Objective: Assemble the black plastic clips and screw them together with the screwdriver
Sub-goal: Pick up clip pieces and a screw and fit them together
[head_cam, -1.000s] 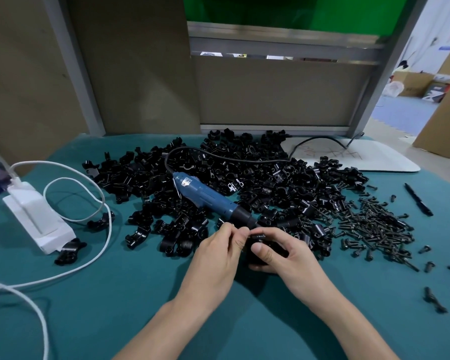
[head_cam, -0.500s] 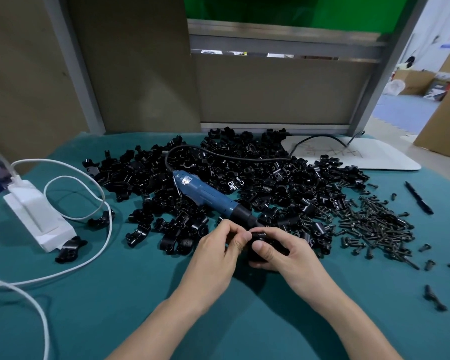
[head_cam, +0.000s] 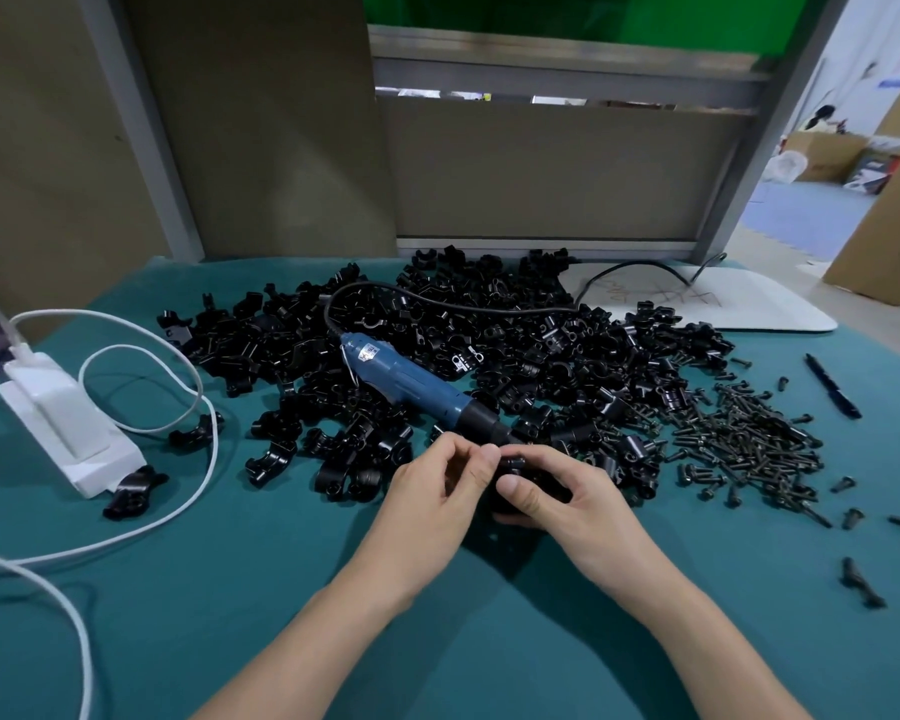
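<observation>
Right hand (head_cam: 567, 498) grips a black clip (head_cam: 515, 467) low over the desk (head_cam: 437, 641), at the clip pile's (head_cam: 541, 345) near edge. Left hand (head_cam: 437, 491) fingers pinch its top; any screw is hidden. Risks: the halves slip out of line, or a dropped piece vanishes among loose clips. The electric screwdriver (head_cam: 411, 384) lies beside the knuckles and may get knocked.

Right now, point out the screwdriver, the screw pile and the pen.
screwdriver (head_cam: 409, 380): head view, blue body.
screw pile (head_cam: 744, 439): head view, centre of heap.
pen (head_cam: 831, 386): head view, mid-barrel.
</observation>
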Available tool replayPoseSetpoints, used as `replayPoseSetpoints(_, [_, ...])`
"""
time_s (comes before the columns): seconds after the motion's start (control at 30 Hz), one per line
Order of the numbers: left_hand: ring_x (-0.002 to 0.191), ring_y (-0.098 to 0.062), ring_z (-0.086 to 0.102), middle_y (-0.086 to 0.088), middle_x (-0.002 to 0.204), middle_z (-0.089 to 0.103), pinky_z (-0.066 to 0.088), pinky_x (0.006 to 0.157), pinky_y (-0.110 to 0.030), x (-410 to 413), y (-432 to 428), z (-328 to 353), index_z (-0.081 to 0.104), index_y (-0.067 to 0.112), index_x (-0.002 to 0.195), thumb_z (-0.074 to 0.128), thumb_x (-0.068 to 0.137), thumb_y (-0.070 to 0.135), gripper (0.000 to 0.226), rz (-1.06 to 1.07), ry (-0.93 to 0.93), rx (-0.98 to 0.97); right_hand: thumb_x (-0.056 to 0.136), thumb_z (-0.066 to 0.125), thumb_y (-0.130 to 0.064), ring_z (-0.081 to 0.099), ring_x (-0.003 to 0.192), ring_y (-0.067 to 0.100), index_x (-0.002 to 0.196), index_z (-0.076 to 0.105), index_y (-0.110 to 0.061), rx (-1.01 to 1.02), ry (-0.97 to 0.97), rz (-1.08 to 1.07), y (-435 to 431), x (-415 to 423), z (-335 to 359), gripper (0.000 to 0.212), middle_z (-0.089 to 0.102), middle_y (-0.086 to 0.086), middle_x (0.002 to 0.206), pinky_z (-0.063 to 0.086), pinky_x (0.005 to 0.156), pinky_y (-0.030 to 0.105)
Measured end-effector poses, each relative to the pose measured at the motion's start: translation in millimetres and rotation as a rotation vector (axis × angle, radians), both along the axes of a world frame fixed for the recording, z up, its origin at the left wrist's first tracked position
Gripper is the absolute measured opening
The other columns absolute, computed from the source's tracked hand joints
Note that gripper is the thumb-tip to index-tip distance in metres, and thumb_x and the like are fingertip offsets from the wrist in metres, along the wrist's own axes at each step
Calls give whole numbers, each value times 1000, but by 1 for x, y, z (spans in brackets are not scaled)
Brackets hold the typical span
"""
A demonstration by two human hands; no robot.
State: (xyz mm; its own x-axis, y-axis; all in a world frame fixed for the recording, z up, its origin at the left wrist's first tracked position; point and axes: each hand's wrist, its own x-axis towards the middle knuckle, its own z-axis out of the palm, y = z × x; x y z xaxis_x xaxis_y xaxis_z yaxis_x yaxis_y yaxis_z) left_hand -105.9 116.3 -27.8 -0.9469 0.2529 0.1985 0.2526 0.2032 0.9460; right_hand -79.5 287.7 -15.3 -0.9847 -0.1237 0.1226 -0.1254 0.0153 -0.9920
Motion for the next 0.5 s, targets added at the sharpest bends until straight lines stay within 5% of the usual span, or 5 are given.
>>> replayPoseSetpoints(0.1, [73,-28,62,3,72,66,54,72,-47,-1,0,1,65,37,90,48,88,75,42,9,-21,2,89,72,-34,73,107,15,109,76,-40,38,34,-4,1,0,0,22,75,-7,114,61,85,30])
replayPoseSetpoints(0.23, [64,-8,61,9,68,64,51,63,-31,0,0,3,63,30,80,47,92,67,42,1,-46,22,88,72,-39,72,105,14,110,74,-42,102,61,-21,4,-1,-2,23,75,-9,113,61,90,35])
replayPoseSetpoints(0.5, [68,-3,62,10,72,66,50,66,-19,1,-2,3,63,25,84,54,91,54,32,-13,-33,26,87,72,-38,74,103,18,111,74,-38,110,40,-10,3,-1,-2,24,77,-2,108,61,91,38])
